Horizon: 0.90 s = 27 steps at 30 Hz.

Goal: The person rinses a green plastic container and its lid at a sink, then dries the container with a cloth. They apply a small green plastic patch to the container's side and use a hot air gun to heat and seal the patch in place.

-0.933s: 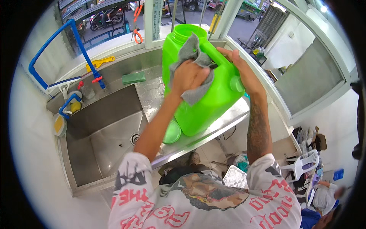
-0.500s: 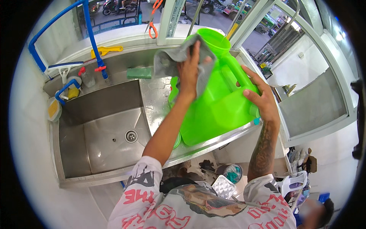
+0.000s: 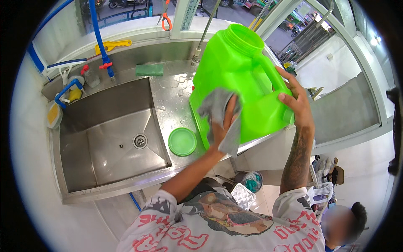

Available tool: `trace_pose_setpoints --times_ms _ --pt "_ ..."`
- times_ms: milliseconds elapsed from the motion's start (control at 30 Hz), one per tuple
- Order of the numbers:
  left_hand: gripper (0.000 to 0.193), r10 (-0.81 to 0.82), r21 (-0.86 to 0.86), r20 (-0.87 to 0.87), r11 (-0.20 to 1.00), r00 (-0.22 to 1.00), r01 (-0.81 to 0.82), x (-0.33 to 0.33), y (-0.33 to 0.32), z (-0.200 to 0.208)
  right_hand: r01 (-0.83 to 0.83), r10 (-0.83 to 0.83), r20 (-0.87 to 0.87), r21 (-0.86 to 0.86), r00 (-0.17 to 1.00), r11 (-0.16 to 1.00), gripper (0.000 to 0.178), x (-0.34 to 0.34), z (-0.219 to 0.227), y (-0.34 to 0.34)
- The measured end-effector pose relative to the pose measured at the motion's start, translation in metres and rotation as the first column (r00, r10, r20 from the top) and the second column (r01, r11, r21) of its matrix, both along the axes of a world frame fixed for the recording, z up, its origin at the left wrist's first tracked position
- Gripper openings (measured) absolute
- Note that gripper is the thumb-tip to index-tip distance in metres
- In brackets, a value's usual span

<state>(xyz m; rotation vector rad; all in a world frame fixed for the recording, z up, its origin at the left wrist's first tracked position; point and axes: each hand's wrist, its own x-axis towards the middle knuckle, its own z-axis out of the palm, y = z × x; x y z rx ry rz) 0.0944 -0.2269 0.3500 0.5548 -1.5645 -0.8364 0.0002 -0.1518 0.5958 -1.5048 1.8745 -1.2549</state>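
Observation:
A big bright green plastic jug with a wide uncapped mouth stands tilted on the steel counter, right of the sink. My right hand is wrapped round its handle on the right side. Against the jug's lower left face, my left hand presses a grey cloth, fingers partly covered by its folds and somewhat blurred. A round green lid lies on the counter beside the jug, near my left forearm.
The steel sink is at the left, with a blue pipe and red-handled tap behind it. A green scouring pad lies on the wet counter. Orange-handled scissors hang at the window. A person is at lower right.
My left hand has moved the cloth from near the jug's mouth down to its lower left face. The jug has turned slightly, and the green lid is now fully visible.

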Motion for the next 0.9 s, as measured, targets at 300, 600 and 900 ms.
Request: trace_pose_setpoints --times_ms 300,600,900 --pt "0.063 -0.005 0.052 -0.176 0.999 0.984 0.014 -0.024 -0.132 -0.057 -0.032 0.031 0.069 0.018 0.997 0.999 0.073 -0.012 -0.004 -0.004" --pt "0.057 0.158 -0.007 0.073 0.987 0.985 -0.158 0.015 0.121 -0.044 -0.123 0.121 0.193 -0.004 0.974 0.992 0.073 -0.015 -0.004 -0.007" --pt "0.059 -0.18 -0.17 0.296 0.956 0.938 0.238 -0.015 0.078 -0.142 -0.065 0.068 0.092 -0.035 0.993 0.997 0.08 -0.014 -0.008 -0.009"
